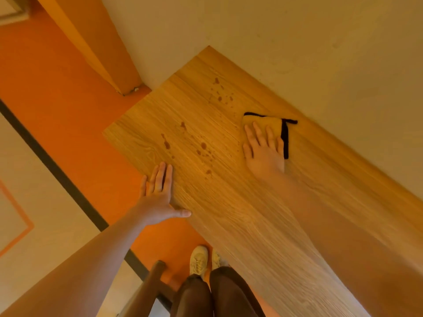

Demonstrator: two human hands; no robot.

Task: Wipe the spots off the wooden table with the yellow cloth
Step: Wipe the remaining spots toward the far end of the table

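Observation:
The wooden table [240,213] runs along a pale wall. Brown spots [202,146] are scattered over its middle, and a second cluster of spots [220,92] lies nearer the far corner. A folded yellow cloth with black edging [272,123] lies by the wall side of the table. My right hand [263,147] presses flat on the cloth with straight fingers, covering its near part. My left hand [160,193] rests open on the table's left edge, thumb spread along the edge, holding nothing.
A pale wall [320,53] borders the table on the right. The orange floor [57,99] lies to the left, with a dark stripe. A wooden chair part [151,284] stands near my legs and shoes [199,261] below the table's near edge.

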